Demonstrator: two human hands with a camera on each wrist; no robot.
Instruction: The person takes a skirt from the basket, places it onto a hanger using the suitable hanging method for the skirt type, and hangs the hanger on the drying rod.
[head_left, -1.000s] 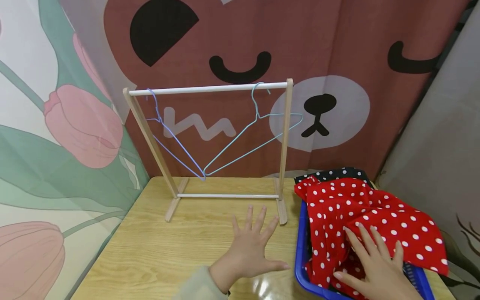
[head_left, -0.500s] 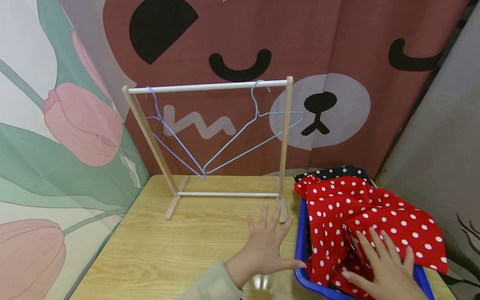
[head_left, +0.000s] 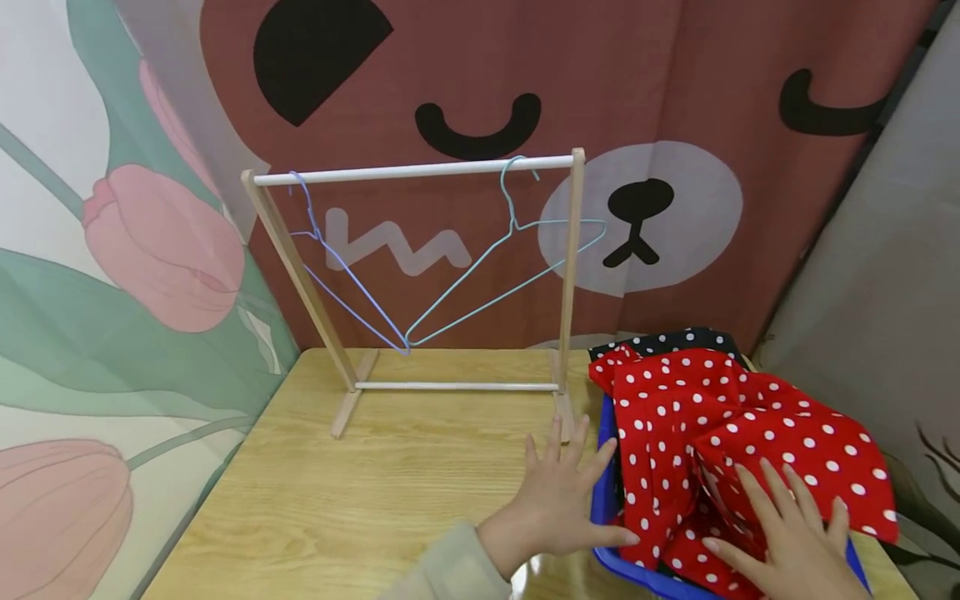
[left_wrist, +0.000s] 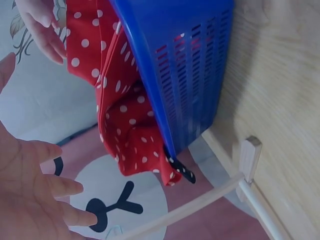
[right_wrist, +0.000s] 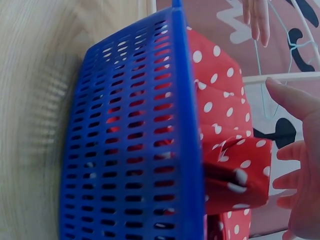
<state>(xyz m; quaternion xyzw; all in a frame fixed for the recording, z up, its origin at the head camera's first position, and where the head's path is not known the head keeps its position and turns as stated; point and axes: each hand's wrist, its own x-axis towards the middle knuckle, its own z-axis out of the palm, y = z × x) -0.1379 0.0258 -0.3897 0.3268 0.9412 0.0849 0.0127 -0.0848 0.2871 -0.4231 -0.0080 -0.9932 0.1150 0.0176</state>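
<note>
A red garment with white polka dots lies heaped in a blue plastic basket at the right of the head view. Under its far end shows a black cloth with white dots. My left hand hovers at the basket's left side, fingers spread, holding nothing. In the left wrist view its palm stands apart from the cloth. Above the near right part of the garment is my right hand, fingers spread. The right wrist view shows a gap between that hand and the cloth.
A wooden rack with a white top bar stands at the back of the table. From it hang a purple hanger and a light teal hanger. Printed curtains enclose the table.
Both hands have moved to the right, the left one reaching the basket's left edge. Their fingers remain spread. The garment, basket and rack stay in place; the head view shifts slightly.
</note>
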